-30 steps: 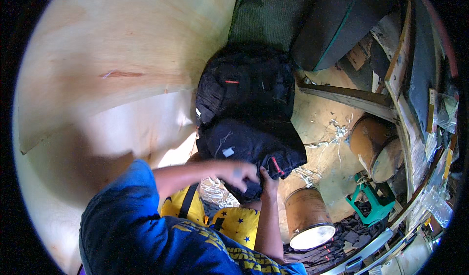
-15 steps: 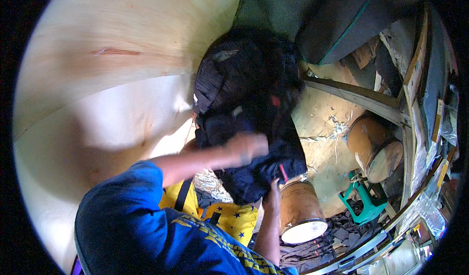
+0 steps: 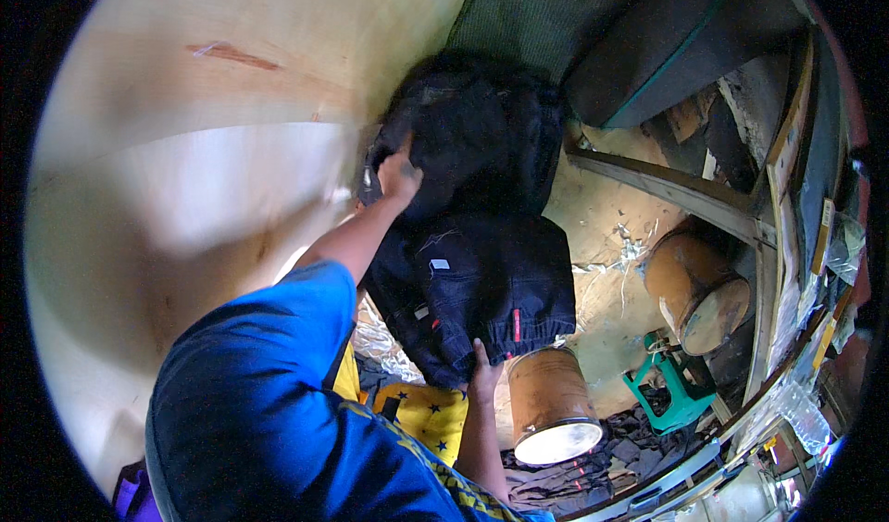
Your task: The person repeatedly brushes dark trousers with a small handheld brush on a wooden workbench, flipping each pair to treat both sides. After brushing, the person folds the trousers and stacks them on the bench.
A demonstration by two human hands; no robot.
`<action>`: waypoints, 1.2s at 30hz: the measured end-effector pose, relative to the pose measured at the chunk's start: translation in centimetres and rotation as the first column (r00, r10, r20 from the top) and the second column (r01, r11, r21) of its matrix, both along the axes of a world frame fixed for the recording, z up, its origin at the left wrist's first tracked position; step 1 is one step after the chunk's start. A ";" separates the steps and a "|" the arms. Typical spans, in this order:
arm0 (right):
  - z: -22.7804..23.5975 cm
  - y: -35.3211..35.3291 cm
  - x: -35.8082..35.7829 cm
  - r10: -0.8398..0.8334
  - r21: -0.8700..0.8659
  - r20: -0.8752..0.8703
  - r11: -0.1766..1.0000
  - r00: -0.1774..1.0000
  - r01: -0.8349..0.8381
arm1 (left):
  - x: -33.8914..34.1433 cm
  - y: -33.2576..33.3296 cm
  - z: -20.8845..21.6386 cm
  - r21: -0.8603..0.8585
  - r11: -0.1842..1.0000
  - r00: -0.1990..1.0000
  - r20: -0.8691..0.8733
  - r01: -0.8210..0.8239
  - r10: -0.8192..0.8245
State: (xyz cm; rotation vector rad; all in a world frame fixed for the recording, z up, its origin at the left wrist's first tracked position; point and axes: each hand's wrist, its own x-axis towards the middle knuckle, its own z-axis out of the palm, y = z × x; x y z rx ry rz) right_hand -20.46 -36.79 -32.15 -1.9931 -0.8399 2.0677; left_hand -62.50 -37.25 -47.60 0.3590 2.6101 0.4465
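Observation:
A black denim garment lies spread out in front of me, with a white label, a red tag and a gathered waistband. My right hand grips its near edge, thumb on top. Beyond it rises a pile of more dark garments. At the pile's left side my left hand is curled against the dark cloth, one finger pointing away from me; the other fingertips are hard to make out.
A brown drum stands right of my right hand, another drum farther right. Near them are a green plastic stool and dark cloth on the floor. Yellow star-patterned fabric is below. A wooden beam crosses behind; a pale panel stands left.
My left hand has moved from over the near garment to the far left side of the pile. The near garment now lies flatter, its label showing. My right hand still grips its edge.

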 end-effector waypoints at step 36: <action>-8.1 3.0 6.2 -0.026 -0.003 -0.140 1.000 0.990 0.026 | 0.4 -2.6 -8.3 -0.303 0.905 0.911 -0.191 0.299 -0.365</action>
